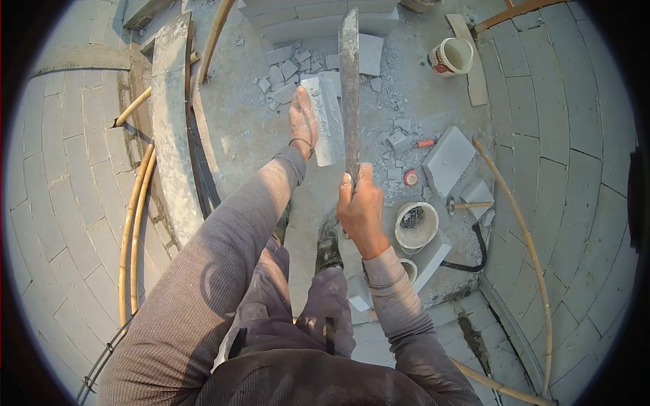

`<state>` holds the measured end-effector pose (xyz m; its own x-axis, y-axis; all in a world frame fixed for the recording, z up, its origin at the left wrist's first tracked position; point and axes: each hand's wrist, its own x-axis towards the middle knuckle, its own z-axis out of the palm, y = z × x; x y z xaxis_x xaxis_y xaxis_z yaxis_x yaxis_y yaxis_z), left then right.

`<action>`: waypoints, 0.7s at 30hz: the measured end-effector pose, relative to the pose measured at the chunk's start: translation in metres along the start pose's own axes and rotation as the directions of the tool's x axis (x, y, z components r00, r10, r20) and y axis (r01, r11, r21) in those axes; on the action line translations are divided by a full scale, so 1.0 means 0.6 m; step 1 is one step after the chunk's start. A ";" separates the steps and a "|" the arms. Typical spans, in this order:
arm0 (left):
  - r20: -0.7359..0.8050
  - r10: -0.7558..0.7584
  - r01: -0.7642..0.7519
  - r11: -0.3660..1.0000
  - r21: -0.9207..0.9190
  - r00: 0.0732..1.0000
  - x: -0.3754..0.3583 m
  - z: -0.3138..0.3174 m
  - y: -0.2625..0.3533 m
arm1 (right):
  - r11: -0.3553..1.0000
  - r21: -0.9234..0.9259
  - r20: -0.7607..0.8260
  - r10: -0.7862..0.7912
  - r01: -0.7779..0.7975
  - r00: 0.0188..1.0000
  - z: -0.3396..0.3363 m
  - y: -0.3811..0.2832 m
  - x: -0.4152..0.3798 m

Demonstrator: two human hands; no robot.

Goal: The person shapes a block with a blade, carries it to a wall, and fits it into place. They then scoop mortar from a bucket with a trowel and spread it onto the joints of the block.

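Observation:
My right hand (363, 213) is closed round the lower end of a machete-like tool. Its long, worn grey metal blade (349, 81) points up and away from me, with a slanted tip. The grip itself is hidden in my fist. My left hand (304, 122) holds a narrow white lightweight block (325, 125) along its left side, thumb lying over the edge. The block's surface looks rough and chipped, and the blade passes just right of it. Broken block pieces (288, 70) are scattered beyond my left hand.
A white bucket (416, 227) and a block (449, 160) stand to the right, near a hammer (472, 205). Another bucket (453, 56) is farther off. Stacked blocks (318, 27) rise ahead. A plank (170, 122) and bamboo poles (135, 233) line the left. Block walls flank both sides.

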<state>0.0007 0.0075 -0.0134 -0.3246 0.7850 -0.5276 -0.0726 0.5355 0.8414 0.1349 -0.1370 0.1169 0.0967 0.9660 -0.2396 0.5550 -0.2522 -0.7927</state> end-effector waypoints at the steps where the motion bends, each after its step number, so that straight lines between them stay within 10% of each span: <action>1: 0.052 0.002 0.001 0.998 -0.058 0.999 -0.013 0.002 0.011 | 0.998 -0.060 -0.024 0.010 -0.011 1.000 0.004 -0.012 0.004; 8: 0.025 0.022 -0.021 1.000 -0.017 0.999 0.003 -0.008 0.004 | 0.918 -0.394 0.088 0.088 -0.046 0.992 0.036 -0.027 0.017; 11: 0.128 0.006 0.022 0.976 -0.215 0.992 0.005 -0.017 -0.003 | 0.985 -0.170 -0.276 -0.060 0.013 0.959 0.016 -0.092 0.032; 15: 0.063 -0.051 0.062 0.982 -0.179 0.997 0.002 -0.020 0.000 | 0.980 -0.200 -0.297 -0.043 -0.019 0.954 0.057 -0.057 0.039; 17: 0.053 0.040 -0.033 0.991 -0.126 0.998 0.014 -0.015 -0.020 | 0.871 -0.490 0.095 0.067 -0.011 0.993 0.083 0.005 0.039; 21: 0.016 0.049 -0.048 0.998 -0.051 0.999 -0.001 -0.019 -0.007 | 0.916 -0.395 0.093 0.109 -0.063 0.990 0.047 -0.056 0.040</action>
<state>-0.0096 0.0010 -0.0152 -0.3123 0.8151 -0.4879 -0.1054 0.4807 0.8705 0.0952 -0.1072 0.1223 0.0790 0.9235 -0.3754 0.8289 -0.2701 -0.4899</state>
